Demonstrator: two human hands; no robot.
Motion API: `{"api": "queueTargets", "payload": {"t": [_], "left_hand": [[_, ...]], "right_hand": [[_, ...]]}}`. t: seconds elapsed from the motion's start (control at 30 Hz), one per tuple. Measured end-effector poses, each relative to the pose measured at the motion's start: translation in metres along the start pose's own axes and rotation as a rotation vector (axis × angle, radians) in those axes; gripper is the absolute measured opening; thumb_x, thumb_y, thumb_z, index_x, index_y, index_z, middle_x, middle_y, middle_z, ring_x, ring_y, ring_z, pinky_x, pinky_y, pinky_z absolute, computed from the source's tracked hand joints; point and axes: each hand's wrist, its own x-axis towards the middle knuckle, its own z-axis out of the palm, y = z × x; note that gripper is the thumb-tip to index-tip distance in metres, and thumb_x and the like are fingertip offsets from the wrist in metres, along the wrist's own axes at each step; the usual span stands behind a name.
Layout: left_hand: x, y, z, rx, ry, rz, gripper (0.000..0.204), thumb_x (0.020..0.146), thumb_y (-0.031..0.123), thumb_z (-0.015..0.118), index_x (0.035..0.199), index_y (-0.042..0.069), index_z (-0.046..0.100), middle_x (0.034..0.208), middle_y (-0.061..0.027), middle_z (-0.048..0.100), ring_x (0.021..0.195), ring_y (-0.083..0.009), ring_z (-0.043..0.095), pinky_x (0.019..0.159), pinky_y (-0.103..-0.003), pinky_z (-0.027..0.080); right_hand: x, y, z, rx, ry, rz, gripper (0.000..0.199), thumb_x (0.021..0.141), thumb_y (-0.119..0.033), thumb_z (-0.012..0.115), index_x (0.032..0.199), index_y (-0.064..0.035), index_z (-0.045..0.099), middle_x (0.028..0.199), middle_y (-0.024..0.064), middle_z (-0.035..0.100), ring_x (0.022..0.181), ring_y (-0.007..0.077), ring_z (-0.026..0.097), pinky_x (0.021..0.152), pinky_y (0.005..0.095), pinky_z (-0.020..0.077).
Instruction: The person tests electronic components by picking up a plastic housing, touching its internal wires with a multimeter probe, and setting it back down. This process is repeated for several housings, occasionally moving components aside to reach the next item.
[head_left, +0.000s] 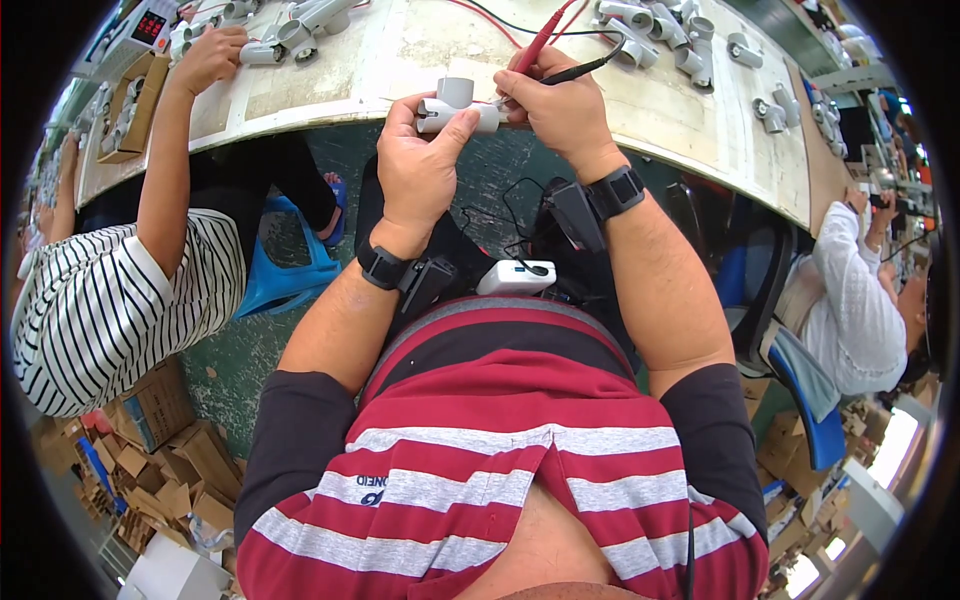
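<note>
Left hand (420, 165) grips a white plastic fitting (455, 108), a short tube body with a round stub pointing up, fingers wrapped under it and thumb across the front. The fitting is held just off the near edge of the surface (400, 50), about mid-length. Right hand (560, 105) is closed around two test probes, one red probe (540, 40) and one black probe (590, 70), with the tips aimed at the fitting's right end; exact contact is too small to tell. Both wrists wear black bands with small black devices.

The surface is pale, worn and stained, curving across the top of the view. More white fittings (660, 30) are grouped toward its far right, others at far left near a co-worker's hand (210, 55). A meter with red digits (148, 25) sits at the far left corner. A person in a striped shirt sits at left on a blue stool (285, 270); a person in white sits at right. Cardboard boxes (160, 440) litter the floor lower left.
</note>
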Motion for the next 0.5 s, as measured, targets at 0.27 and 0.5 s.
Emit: {"api": "queueTargets", "payload": {"t": [0.27,0.5], "left_hand": [[0.0004,-0.0021,-0.0001,-0.002,0.006,0.004,0.039,0.091,0.016,0.084,0.118,-0.002,0.063,0.102,-0.0067,0.07,0.088,-0.0099,0.064,0.079,-0.025,0.055],[0.0013,-0.0031,-0.0003,-0.005,0.004,0.002,0.039,0.091,0.016,0.084,0.118,-0.002,0.063,0.101,-0.0064,0.07,0.088,-0.0098,0.064,0.079,-0.025,0.055]], "right_hand": [[0.0005,0.0023,-0.0004,-0.034,0.002,-0.022,0.02,0.095,-0.019,0.077,0.103,-0.0036,0.068,0.083,0.0022,0.071,0.062,0.0059,0.063,0.056,0.0228,0.0552],[0.0012,0.0036,0.0,-0.001,-0.009,-0.021,0.019,0.095,-0.019,0.077,0.103,-0.0035,0.068,0.083,0.0022,0.071,0.062,0.0055,0.062,0.055,0.0225,0.0543]]}}
